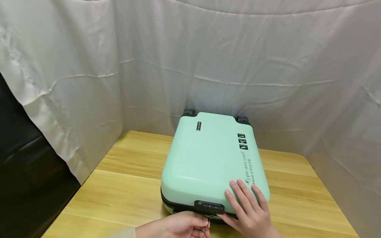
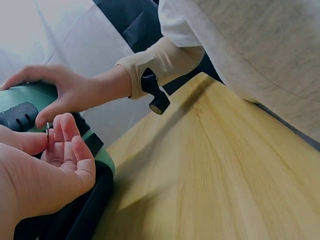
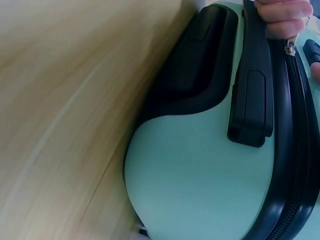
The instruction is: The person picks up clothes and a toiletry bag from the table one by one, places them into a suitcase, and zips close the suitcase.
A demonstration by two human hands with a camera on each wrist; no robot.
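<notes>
- Head view takes in a pale, shiny curtain (image 1: 238, 66) along the far side and both flanks, with a black sheet (image 1: 26, 165) at the left.
- Wood-grained table (image 1: 119, 191): its rounded far corners show in the head view alone.
- Mint-green suitcase (image 1: 205, 158): it lies flat at the middle of the table, wheels (image 1: 242, 120) at the far end. Black print, including "Have a nice trip", runs along the right of its upper face and is readable only from the head.
- Light garment (image 2: 260, 45) on the person: its broad front appears in the left wrist view.
- Right hand (image 1: 250, 211): fingers spread on the near right corner of the suitcase. Only the left wrist view gives the black mount (image 2: 154, 91) on its beige cuff (image 2: 132, 72).
- Left hand (image 1: 184, 224): at the near edge, thumb and fingertips pinching the zipper pull.
- Carry handle (image 3: 253, 100): the right wrist view shows it plainly on the suitcase's near side, next to the black zipper band (image 3: 295, 175).
- Combination lock (image 1: 209, 207): on the near edge, just left of the right hand's fingers.
- Zipper pull (image 3: 291, 47): clearest from the right wrist, its metal slider just beside the left hand's fingers.
</notes>
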